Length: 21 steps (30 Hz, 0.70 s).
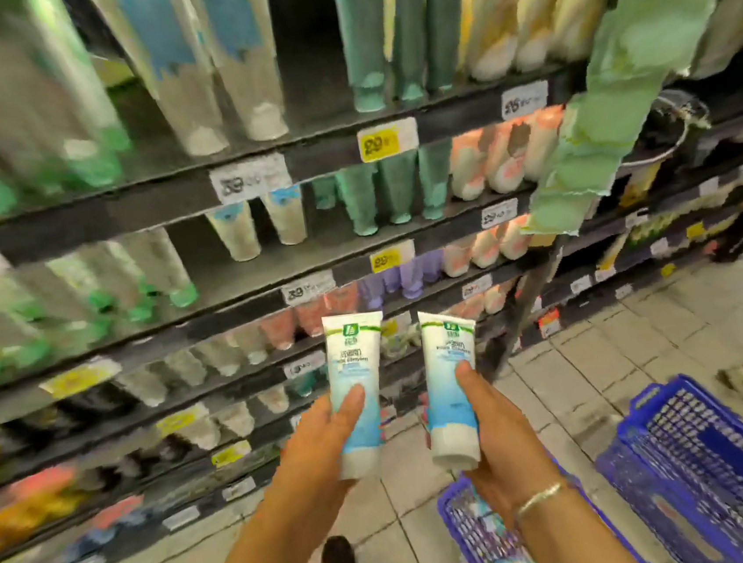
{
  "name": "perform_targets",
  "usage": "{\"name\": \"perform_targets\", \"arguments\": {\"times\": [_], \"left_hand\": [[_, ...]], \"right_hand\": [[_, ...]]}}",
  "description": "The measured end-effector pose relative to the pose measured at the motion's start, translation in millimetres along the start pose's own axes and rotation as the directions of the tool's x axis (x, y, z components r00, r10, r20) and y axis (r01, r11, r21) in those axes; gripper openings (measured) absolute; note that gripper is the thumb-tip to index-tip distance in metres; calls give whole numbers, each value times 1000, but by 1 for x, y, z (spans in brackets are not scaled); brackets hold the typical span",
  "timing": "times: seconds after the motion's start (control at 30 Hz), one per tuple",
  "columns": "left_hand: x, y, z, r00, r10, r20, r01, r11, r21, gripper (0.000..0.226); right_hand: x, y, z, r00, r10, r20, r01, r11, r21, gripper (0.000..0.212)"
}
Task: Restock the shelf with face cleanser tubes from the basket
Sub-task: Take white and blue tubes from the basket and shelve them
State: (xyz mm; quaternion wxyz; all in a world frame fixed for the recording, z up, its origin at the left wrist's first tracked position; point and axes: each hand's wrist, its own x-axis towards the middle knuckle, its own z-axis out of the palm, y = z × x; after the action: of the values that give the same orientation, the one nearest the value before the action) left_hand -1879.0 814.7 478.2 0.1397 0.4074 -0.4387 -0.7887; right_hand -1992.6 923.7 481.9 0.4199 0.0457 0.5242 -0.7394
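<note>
My left hand [321, 451] grips a white and blue face cleanser tube [355, 374], cap down, with the thumb across its front. My right hand [499, 446] grips a second matching tube [448, 365] beside it, also cap down. Both tubes are upright in front of the lower shelves [206, 298]. A blue basket [484, 540] sits on the floor under my right wrist, partly hidden by my arm. The upper shelf holds similar blue and white tubes [221, 90], with a dark gap [308, 49] beside them.
A second blue basket [719, 465] stands on the tiled floor at the right. Rows of green, teal, yellow and pink tubes fill the shelves, with price tags [387, 140] along the edges. My shoe [339, 557] is below my hands.
</note>
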Motion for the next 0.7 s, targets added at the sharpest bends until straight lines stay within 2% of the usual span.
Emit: {"name": "perform_targets", "arguments": {"times": [0.13, 0.23, 0.33, 0.43, 0.53, 0.7], "left_hand": [[-59, 32, -57, 983, 156, -95, -165, 982, -93, 34], [-98, 55, -106, 951, 243, -190, -278, 942, -190, 36], [-134, 79, -159, 891, 358, -279, -415, 891, -183, 40], [-167, 101, -215, 837, 435, -331, -503, 850, -154, 39], [-197, 122, -273, 800, 494, -341, -563, 815, -139, 47], [-235, 151, -369, 754, 549, -361, -617, 781, -100, 49]], "right_hand": [[-27, 12, 71, 976, 23, 217, -6, 997, -80, 20], [-51, 25, 131, 920, 58, 388, -3, 990, -140, 22], [-72, 40, 193, 852, 91, 515, 11, 981, -191, 26], [-92, 62, 254, 791, 122, 600, 27, 972, -234, 22], [-113, 92, 315, 731, 161, 663, 41, 960, -278, 33], [-147, 148, 407, 673, 167, 720, 60, 959, -278, 32]]}}
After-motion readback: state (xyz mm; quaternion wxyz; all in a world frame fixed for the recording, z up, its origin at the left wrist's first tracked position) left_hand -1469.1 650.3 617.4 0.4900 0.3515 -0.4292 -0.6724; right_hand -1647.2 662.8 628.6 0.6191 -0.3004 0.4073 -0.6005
